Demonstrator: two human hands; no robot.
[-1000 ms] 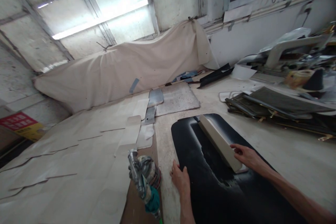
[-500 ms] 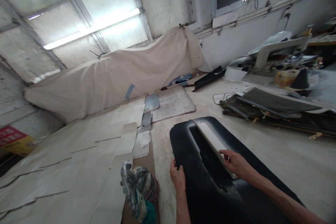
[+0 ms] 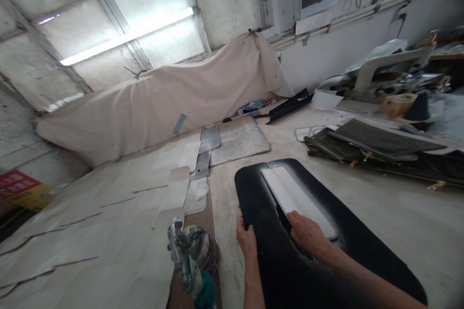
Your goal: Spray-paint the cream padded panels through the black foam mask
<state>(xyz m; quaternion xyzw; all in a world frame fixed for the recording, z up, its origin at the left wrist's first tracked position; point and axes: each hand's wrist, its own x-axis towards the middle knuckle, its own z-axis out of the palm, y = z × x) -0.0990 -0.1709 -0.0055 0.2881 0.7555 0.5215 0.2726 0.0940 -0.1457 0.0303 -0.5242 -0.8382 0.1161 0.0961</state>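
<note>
Two hands work at one black panel lying on the tabletop: the left hand, loosely open at its left edge, likely steadies it, while the right hand grips one pale strip over its middle by the lower end, probably to control its angle. One spray gun and one can stand left of the panel; dark frames, stacked, count unclear, lie right.

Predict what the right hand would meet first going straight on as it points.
Past the pale strip that it touches, the right hand would probably meet the black panel's left part; its height above is unclear.
</note>
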